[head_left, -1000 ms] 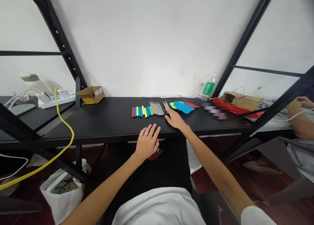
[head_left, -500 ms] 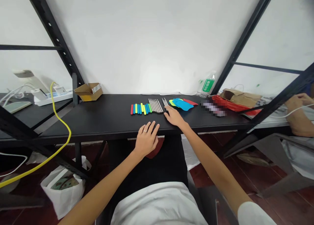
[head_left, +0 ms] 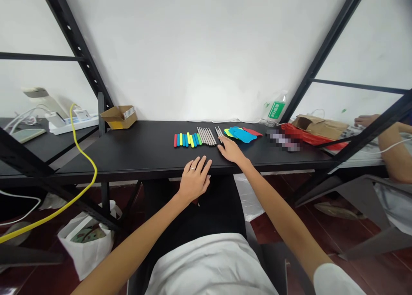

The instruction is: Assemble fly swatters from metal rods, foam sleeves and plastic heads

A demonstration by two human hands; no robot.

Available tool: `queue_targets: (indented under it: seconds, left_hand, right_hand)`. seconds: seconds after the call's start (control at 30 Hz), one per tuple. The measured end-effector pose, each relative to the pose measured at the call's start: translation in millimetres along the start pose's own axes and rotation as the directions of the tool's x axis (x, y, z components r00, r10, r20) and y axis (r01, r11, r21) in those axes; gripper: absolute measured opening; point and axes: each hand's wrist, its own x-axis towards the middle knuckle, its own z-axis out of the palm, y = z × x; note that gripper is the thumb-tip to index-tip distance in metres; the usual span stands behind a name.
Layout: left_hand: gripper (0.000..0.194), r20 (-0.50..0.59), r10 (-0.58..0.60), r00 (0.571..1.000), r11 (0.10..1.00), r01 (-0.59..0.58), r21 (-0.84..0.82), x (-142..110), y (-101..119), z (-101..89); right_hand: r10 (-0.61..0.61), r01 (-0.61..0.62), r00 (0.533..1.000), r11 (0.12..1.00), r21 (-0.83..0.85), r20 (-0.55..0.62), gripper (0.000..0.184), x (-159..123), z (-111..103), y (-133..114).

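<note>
My left hand (head_left: pixel 195 180) rests on the front edge of the black table (head_left: pixel 141 152), fingers spread and holding nothing; one finger wears a ring. My right hand (head_left: pixel 231 149) lies on the table with its fingers stretched forward, touching a small group of slim grey rods (head_left: pixel 219 131) and partly covering them. Just left of it is a row of similar grey rods (head_left: pixel 207 136), side by side. Further left, short rounded sticks (head_left: pixel 187 139) in red, blue, yellow and green form another row. Flat blue, yellow and red leaf-shaped pieces (head_left: pixel 244 134) overlap to the right of my right hand.
An open cardboard box (head_left: pixel 119 117) stands at the back left. At the back right are a clear bottle (head_left: pixel 277 109) with a green label and a red bag (head_left: pixel 305 135) with brown paper. A yellow cable (head_left: pixel 93 166) hangs at left. Another person's arm (head_left: pixel 394 145) shows at far right.
The camera view has shifted slightly, so everything sits a little further right and most of it higher. Both hands keep almost the same places on the table, and the rows look unchanged.
</note>
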Motion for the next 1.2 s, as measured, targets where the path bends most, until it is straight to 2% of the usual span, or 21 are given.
queue_targets:
  seconds: [0.3, 0.47, 0.7, 0.9, 1.07, 1.2]
  left_hand:
    - [0.06, 0.006, -0.006, 1.0, 1.0, 0.006, -0.028, 0.5, 0.5, -1.7]
    - [0.058, 0.049, -0.003, 0.999, 0.999, 0.005, -0.037, 2.5, 0.8, -6.1]
    - [0.052, 0.074, 0.045, 0.996, 0.979, -0.029, -0.202, -5.4, -15.0, -19.2]
    - [0.04, 0.068, -0.125, 0.99, 0.952, 0.139, -0.271, -12.3, -49.6, -43.5]
    - [0.031, 0.073, -0.326, 0.943, 0.907, 0.333, -0.257, 15.7, -80.2, -56.7]
    - [0.027, 0.117, -0.42, 0.9, 0.87, 0.436, -0.231, 34.4, -100.0, -50.9]
  right_hand:
    - [-0.001, 0.001, 1.0, 1.0, 0.012, -0.002, 0.047, -0.2, -0.2, -0.5]
    - [-0.009, 0.009, 1.0, 1.0, 0.008, 0.003, 0.046, -0.1, -0.5, 0.3]
    - [-0.001, 0.0, 0.999, 1.0, 0.008, 0.049, 0.05, -0.4, 3.7, 5.5]
    - [0.013, -0.015, 0.998, 1.0, 0.027, 0.057, 0.049, -2.7, 0.0, -0.9]
    - [0.012, -0.017, 0.997, 0.998, 0.065, 0.073, 0.049, -4.0, -3.0, -3.4]
    - [0.009, -0.014, 0.999, 0.995, 0.098, 0.051, 0.051, -4.1, -3.4, -3.6]
